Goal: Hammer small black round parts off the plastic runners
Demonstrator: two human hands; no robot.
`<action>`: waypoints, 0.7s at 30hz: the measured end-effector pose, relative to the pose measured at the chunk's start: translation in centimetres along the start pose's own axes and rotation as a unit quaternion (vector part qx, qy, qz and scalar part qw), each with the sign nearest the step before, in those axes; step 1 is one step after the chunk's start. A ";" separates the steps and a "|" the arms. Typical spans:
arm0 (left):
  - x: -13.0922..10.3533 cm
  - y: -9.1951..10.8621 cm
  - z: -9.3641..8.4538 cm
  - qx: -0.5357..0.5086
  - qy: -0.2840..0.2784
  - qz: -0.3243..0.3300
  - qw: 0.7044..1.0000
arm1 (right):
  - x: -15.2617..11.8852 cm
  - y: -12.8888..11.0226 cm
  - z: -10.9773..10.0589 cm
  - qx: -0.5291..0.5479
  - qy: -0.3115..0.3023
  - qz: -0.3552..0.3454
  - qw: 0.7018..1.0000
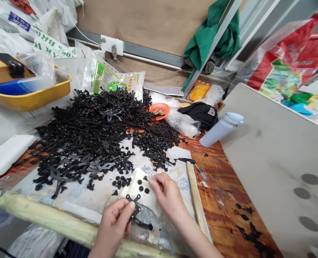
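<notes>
My left hand (115,224) is closed on a black plastic bracket (135,208) with several crossing arms, round ends and small bright studs. The thumb presses its upper face. My right hand (166,191) is pinched just above and to the right of it. A small black button-like plug (146,178) shows at those fingertips. Just left of the right fingers, a few loose round black plugs (140,188) lie on a pale pad (136,175). More black plugs (120,182) sit in a cluster on the pad's left side.
A large heap of black plastic parts (94,125) covers the table's back left. A wooden strip (195,197) and a screwdriver (201,172) lie to the right. Beyond stand a pale blue bottle (220,129), an orange dish (160,110) and a grey-white panel (269,143).
</notes>
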State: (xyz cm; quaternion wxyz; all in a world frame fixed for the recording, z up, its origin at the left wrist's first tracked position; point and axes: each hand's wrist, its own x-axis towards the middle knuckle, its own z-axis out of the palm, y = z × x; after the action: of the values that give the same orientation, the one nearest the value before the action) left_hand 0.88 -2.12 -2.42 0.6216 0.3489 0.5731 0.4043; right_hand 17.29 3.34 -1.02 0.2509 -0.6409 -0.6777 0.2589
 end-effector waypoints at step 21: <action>0.8 0.5 1.1 0.068 0.039 -0.062 0.995 | -1.5 9.1 -5.9 -0.214 0.132 0.185 0.950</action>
State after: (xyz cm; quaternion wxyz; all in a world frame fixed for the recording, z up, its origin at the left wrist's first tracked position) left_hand 1.91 -1.18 -2.16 0.5976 0.3382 0.6432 0.3388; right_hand 28.05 2.46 -2.73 0.1423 -0.8219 -0.5479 0.0627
